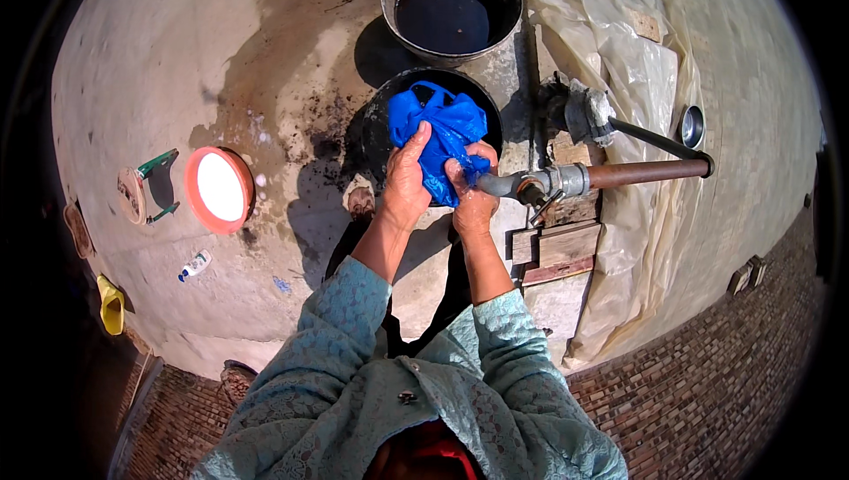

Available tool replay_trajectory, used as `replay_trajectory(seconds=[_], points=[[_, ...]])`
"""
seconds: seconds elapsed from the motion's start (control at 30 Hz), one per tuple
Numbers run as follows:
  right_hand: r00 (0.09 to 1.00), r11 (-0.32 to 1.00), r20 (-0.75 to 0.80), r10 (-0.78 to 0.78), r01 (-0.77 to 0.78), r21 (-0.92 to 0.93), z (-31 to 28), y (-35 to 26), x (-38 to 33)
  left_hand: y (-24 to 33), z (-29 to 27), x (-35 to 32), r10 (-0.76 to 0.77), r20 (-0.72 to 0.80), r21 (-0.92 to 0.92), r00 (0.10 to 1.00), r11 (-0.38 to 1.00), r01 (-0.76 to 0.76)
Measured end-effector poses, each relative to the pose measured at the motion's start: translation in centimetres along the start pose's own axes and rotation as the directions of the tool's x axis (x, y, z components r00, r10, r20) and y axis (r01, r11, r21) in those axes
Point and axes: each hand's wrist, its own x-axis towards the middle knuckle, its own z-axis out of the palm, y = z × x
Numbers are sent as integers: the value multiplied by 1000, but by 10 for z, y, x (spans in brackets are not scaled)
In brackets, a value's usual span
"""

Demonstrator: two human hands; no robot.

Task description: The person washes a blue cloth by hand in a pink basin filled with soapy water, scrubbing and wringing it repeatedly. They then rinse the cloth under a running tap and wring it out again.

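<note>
A wet, bright blue cloth [439, 133] is bunched up between my two hands, above a black basin [378, 131]. My left hand [409, 175] grips its left side, thumb laid along the fabric. On the other side my right hand [476, 188] is closed on the cloth's lower right part, close by the outlet of a metal tap [531, 186]. Some fingers of both hands are hidden behind the cloth. Whether water runs from the tap I cannot tell.
Beyond the black basin stands a dark bucket [451, 7] holding dark water. A pipe [650, 172] runs right from the tap, above wooden blocks [566, 246] and plastic sheeting [632, 277]. At left are an orange basin [243, 193], a small stool [133, 195] and a white bottle [196, 264].
</note>
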Motion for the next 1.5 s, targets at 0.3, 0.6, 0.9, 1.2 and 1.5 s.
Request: replay_trajectory(seconds=[0.3, 0.6, 0.9, 1.2, 1.5], points=[[926, 769, -49, 375, -281, 575, -7, -5, 31, 6, 8, 5, -244, -40, 27, 969, 969, 245], [881, 961, 449, -149, 236, -144, -29, -17, 45, 3, -26, 19, -243, 54, -65, 969, 967, 246], [999, 1000, 36, 11, -11, -4, 3, 1, -2, 5, -7, -10, -105, 44, 126, 993, 987, 99], [910, 468, 218, 352, -373, 801, -12, -11, 22, 28, -4, -17, -208, 81, 91, 975, 975, 201], [908, 946, 383, 169, -258, 196, -33, -48, 5, 12, -13, 0, -396, -16, 11, 918, 918, 396]])
